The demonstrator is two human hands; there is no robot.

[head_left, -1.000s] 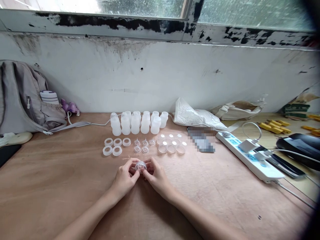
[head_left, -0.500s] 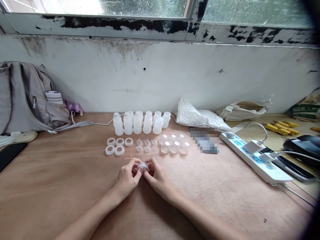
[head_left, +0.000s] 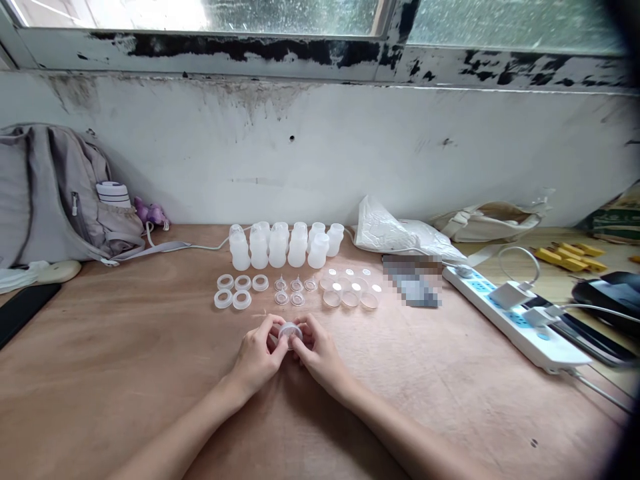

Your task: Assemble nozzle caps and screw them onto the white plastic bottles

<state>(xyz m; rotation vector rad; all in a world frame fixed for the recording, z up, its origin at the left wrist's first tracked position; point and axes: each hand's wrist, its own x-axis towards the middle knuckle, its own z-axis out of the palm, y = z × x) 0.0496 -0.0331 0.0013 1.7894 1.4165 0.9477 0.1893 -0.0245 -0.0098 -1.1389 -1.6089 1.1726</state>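
Observation:
My left hand point(head_left: 256, 355) and my right hand point(head_left: 320, 356) meet above the table. Between their fingertips they grip a translucent bottle collar ring point(head_left: 291, 329), the thumbs pressing at its near side. Something clear seems to sit inside the ring, but the thumbs partly hide it. Just beyond the hands lie several more collar rings point(head_left: 242, 299) on the left. Several clear bottle teats point(head_left: 297, 299) are laid out in the middle, and several clear round caps point(head_left: 351, 298) on the right. Behind them stand several frosted baby bottles point(head_left: 278, 251).
At the right a white power strip point(head_left: 515, 320) holds plugged chargers with cables. A blurred-out flat object point(head_left: 413, 280) lies beside it, below a white plastic bag point(head_left: 385, 230). A grey backpack point(head_left: 55, 193) and a dark phone point(head_left: 25, 313) are at the left.
The collar ring has tipped slightly, its top face showing more towards me, and the thumbs have shifted on it. The whole view has drifted a little; the laid-out parts have not moved.

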